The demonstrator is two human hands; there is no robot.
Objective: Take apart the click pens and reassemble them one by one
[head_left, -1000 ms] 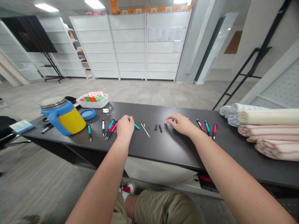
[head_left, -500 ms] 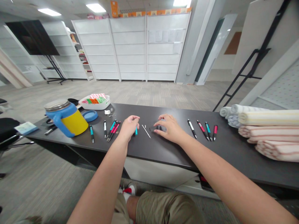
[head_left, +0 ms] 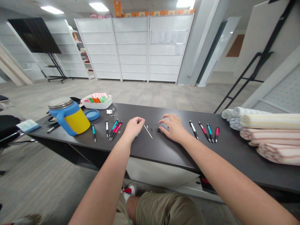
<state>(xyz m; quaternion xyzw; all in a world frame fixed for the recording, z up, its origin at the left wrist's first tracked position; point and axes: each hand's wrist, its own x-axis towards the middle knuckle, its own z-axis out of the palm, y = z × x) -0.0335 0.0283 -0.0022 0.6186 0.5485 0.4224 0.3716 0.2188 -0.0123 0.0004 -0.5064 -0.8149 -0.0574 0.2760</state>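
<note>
My left hand is closed around a teal pen barrel, of which only a small bit shows below the fingers. On the desk just right of it lies a thin silver pen refill, slanted. Close by are a tiny pale piece and a tiny dark piece. My right hand hovers low over the desk with fingers curved and apart. A short black pen part lies by its thumb, partly hidden; whether they touch I cannot tell.
Several pens lie to the left, and more pens to the right. A blue-yellow mug, its blue lid and a white basket stand at left. Rolled cloths are stacked on the right of the dark desk.
The teal barrel has turned and is now mostly hidden in my left hand. My right fingers have opened and drawn back a little, leaving the dark pieces in plainer view. The camera view shifted slightly.
</note>
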